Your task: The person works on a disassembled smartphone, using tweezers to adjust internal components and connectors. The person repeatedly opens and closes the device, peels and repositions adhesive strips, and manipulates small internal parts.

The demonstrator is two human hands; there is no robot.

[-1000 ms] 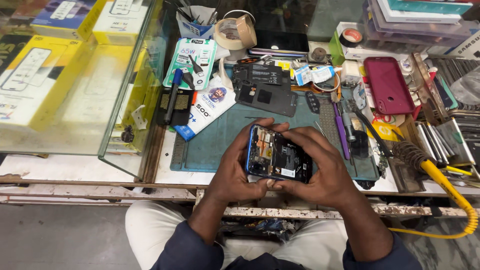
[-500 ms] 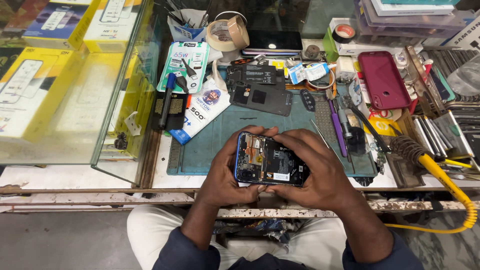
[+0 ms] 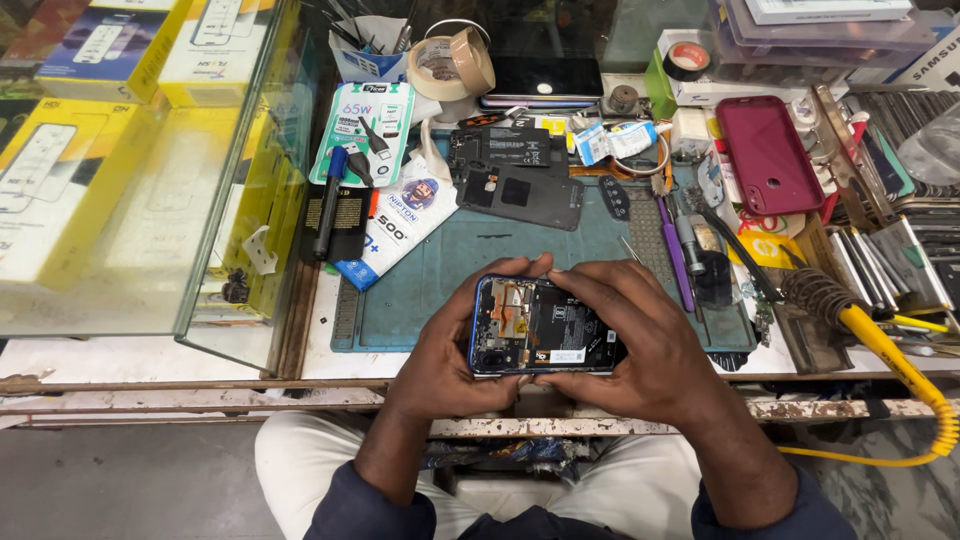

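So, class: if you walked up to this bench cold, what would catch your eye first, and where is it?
First, the opened phone at the near edge of the teal mat, gripped by the left hand and right hand, its circuit boards bare. Next, the maroon case at upper right, and the yellow cord curling off the right side.

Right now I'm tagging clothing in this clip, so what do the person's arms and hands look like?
Both hands are bare: left hand, right hand, no gloves, rings or watch visible. Dark navy sleeves are pushed up, leaving the forearms uncovered. Light, off-white trousers show below.
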